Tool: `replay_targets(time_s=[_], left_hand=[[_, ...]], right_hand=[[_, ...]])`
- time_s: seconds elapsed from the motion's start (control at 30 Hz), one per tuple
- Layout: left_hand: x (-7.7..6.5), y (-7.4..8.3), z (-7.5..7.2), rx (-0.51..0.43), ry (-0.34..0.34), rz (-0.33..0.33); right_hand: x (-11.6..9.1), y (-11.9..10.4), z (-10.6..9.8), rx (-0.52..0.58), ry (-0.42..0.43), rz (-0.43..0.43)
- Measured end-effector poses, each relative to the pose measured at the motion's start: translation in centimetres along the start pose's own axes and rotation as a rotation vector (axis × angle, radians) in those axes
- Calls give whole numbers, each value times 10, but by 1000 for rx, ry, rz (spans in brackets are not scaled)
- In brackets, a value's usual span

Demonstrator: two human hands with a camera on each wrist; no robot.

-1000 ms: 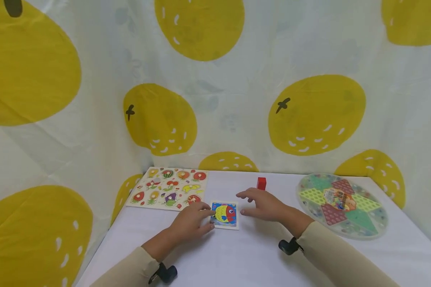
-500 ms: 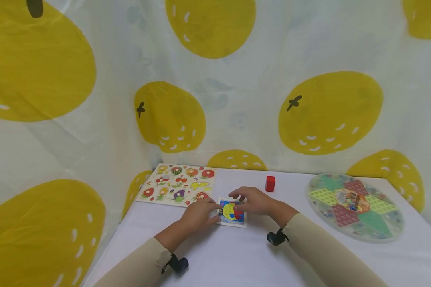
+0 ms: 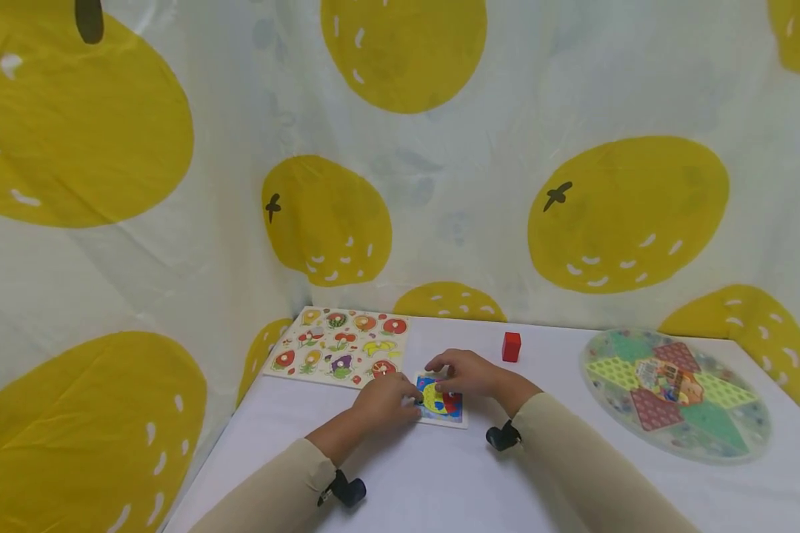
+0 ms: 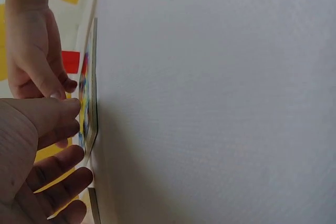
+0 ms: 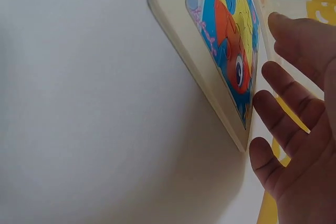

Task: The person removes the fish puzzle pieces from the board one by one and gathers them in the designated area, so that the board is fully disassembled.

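Note:
A small square fish puzzle (image 3: pixel 443 402) with a pale frame lies flat on the white table. Its fish is yellow and red on a blue ground. My left hand (image 3: pixel 385 400) is at its left edge, thumb and index fingertips on or close by the fish's tail. The left wrist view shows that thumb (image 4: pixel 59 109) with the other fingers spread. Over the puzzle's right half hovers my right hand (image 3: pixel 472 372), and in the right wrist view its fingers (image 5: pixel 286 108) are loosely extended with nothing held. Whether the right fingertips touch the board is hard to tell.
Behind my left hand lies a fruit puzzle board (image 3: pixel 340 344). A red block (image 3: pixel 511 346) stands beyond my right hand. To the right is a round board with coloured sections (image 3: pixel 676 396). A lemon-patterned curtain (image 3: pixel 460 244) rises behind the table (image 3: pixel 440 488).
My right hand has come left and down over the fish puzzle, covering part of the fish. My left hand stays at the puzzle's left edge. The whole view has shifted, moving things rightward.

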State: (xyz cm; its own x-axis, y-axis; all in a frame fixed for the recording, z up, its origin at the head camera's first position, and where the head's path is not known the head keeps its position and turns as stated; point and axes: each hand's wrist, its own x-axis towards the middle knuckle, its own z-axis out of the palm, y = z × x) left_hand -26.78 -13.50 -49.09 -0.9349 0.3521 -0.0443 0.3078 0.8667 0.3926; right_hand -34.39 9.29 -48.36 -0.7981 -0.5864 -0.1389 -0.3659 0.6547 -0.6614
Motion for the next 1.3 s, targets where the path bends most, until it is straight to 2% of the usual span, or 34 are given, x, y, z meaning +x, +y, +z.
replay_targets(time_s=[0.4,0.97,1.13,1.3], left_hand=[[-3,6,8,21,-1,16],[-4,6,1,41,-34,1],[-2,7,-3,20,-58,-10],[0,7,-8,19,-73,12]], right_hand=[[11,8,7,-59,-12,43],[23,1,8,-65,-57,23],[26,1,8,-63,-68,42],[28,-2,7,-26,-58,65]])
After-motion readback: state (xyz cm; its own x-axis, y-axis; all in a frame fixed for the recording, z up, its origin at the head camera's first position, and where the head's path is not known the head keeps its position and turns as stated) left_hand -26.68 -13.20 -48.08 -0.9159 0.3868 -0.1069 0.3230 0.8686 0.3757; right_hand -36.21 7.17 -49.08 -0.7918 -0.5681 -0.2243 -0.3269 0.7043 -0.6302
